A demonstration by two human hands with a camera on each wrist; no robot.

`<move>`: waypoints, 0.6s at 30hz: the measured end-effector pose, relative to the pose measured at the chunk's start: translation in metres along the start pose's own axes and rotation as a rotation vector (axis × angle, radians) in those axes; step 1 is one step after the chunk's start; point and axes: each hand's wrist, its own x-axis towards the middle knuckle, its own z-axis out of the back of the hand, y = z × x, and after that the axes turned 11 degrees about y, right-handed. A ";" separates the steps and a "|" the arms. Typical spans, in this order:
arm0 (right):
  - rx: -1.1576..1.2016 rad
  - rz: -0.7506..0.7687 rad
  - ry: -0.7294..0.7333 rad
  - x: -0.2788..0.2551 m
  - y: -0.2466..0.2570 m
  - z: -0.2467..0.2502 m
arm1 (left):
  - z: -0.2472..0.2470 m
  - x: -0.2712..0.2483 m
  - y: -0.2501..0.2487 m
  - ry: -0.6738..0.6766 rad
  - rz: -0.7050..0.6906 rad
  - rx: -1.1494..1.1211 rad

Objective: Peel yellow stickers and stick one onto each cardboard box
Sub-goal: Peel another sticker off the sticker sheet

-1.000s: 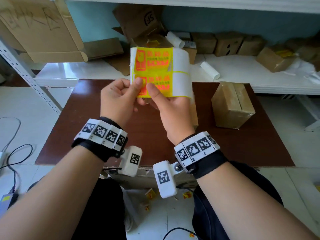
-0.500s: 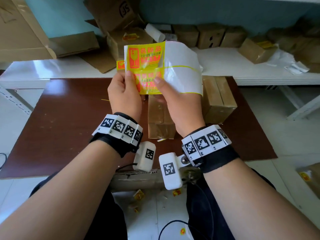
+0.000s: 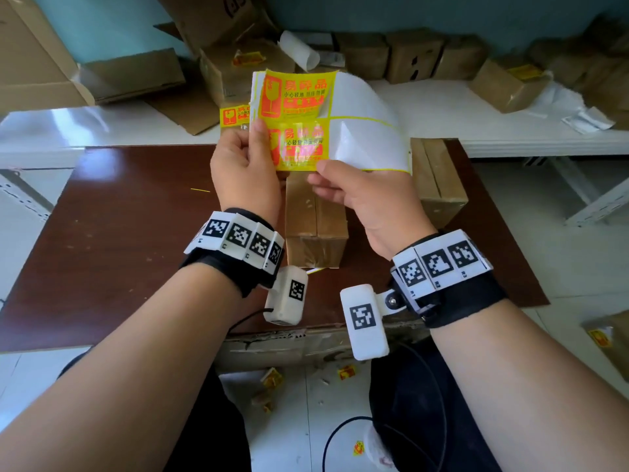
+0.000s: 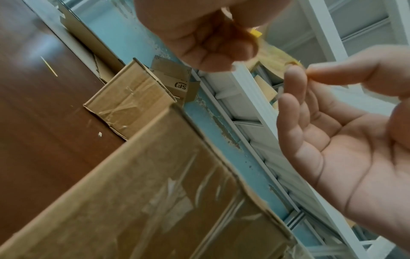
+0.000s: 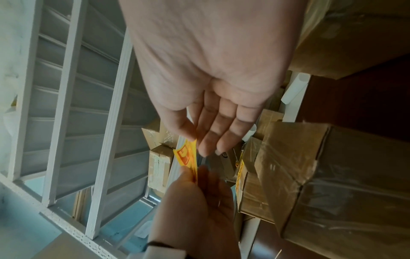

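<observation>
While the left hand (image 3: 245, 172) pinches the sticker sheet's (image 3: 299, 124) left edge above the table (image 3: 119, 216), the right hand (image 3: 367, 199) pinches its bottom edge, other fingers loose. Two boxes (image 3: 315, 226) (image 3: 439, 185) sit beneath, near the table's far edge.

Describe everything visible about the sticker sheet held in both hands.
The sticker sheet is a glossy white backing strip carrying yellow stickers with orange-red print, a broken-glass symbol and Chinese characters. Two stickers show on its left part; the right part is bare white liner edged with thin yellow lines, curling backward. It is held upright above the brown table. The left hand pinches its left edge, the right hand its bottom edge.
</observation>
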 end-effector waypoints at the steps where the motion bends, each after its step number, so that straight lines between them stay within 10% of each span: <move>1: 0.013 0.031 -0.002 0.000 0.000 0.001 | 0.000 -0.002 -0.002 -0.008 -0.026 -0.001; 12: 0.033 0.295 -0.008 0.005 -0.003 -0.003 | 0.006 -0.009 0.001 0.109 -0.751 0.461; 18: 0.081 0.296 -0.014 0.006 -0.003 -0.001 | -0.002 -0.023 -0.005 0.242 -0.571 0.247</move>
